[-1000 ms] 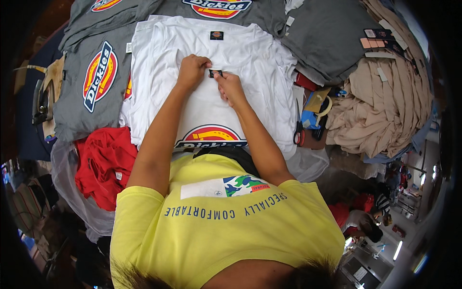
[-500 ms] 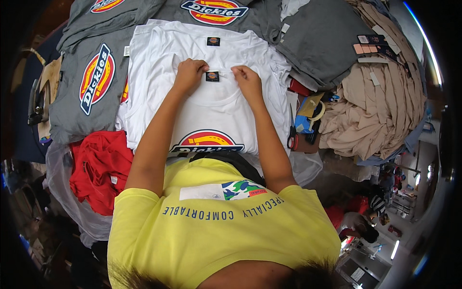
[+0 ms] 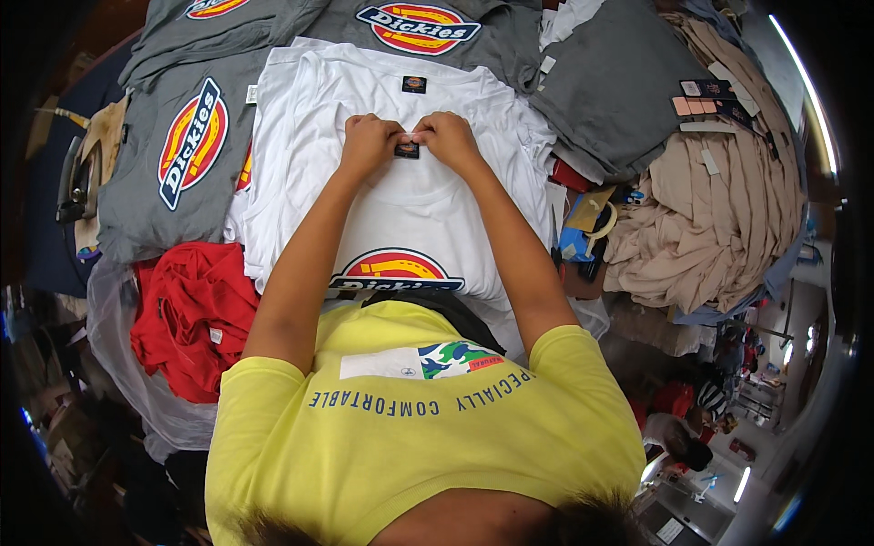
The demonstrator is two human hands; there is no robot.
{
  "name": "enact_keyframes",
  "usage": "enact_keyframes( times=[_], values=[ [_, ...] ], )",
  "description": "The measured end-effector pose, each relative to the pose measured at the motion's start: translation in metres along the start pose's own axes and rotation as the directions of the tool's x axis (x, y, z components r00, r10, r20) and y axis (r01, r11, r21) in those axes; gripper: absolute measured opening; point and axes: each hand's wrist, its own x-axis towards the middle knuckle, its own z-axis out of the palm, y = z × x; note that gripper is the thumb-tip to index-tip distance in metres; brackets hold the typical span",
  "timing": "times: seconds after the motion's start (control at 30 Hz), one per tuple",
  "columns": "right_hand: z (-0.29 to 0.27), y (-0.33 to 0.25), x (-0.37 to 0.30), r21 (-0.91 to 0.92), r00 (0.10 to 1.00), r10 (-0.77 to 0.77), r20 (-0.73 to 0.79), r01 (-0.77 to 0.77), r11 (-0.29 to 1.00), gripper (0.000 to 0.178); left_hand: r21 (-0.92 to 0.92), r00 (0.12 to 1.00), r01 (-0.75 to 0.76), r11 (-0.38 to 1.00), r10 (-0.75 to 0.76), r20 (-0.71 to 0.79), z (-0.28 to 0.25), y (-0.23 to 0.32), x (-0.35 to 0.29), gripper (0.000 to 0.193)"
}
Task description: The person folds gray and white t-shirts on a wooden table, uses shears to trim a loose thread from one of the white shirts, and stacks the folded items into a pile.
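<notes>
A white T-shirt (image 3: 410, 218) lies flat in front of me, its colourful chest print near my body. At the back of its neckline, my left hand (image 3: 371, 146) pinches the collar edge just left of the small black neck label (image 3: 407, 152). My right hand (image 3: 444, 141) pinches the same edge from the other side, its fingertips almost touching the left ones. Both hands are closed, and the fingers partly cover the label. Beyond them, the collar of another white T-shirt with a black neck label (image 3: 414, 85) shows underneath.
Grey printed T-shirts (image 3: 137, 173) lie left and behind. A red garment (image 3: 196, 318) rests on clear plastic at the left. Beige garments (image 3: 706, 214) with tags are heaped right, near a tape roll (image 3: 603, 223). An iron (image 3: 77, 187) stands far left; a person (image 3: 678, 441) is lower right.
My hands have come together along the neckline, the right moving left toward the label. Before, they held the collar well apart, with the label uncovered between them.
</notes>
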Motion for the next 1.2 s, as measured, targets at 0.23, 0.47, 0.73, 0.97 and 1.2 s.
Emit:
enact_keyframes(
  times=[0.23, 0.47, 0.73, 0.97, 1.2],
  values=[
    [0.011, -0.013, -0.007, -0.287, 0.961, -0.146, -0.234, 0.075, 0.955, 0.009, 0.168, 0.994, 0.109, 0.98, -0.106, -0.027, 0.009, 0.0, 0.003, 0.017],
    [-0.001, 0.027, 0.008, 0.225, 0.996, 0.079, 0.033, -0.084, 0.971, 0.012, -0.059, 0.974, 0.126, 0.99, -0.112, 0.198, 0.002, -0.019, 0.014, 0.023],
    [0.013, 0.003, -0.009, -0.155, 0.975, -0.059, -0.215, 0.026, 0.988, 0.008, 0.199, 0.997, 0.027, 0.98, -0.014, -0.071, -0.002, 0.014, -0.016, 0.063],
    [0.021, 0.014, -0.018, -0.04, 0.909, -0.129, -0.395, 0.123, 0.992, 0.01, 0.318, 0.936, -0.305, 0.898, 0.345, -0.074, 0.012, 0.023, -0.062, 0.029],
    [0.023, 0.0, -0.012, -0.091, 0.954, -0.101, -0.281, 0.078, 0.993, 0.023, 0.062, 0.973, -0.084, 0.994, 0.096, -0.21, 0.018, 0.026, -0.065, 0.021]
  ],
)
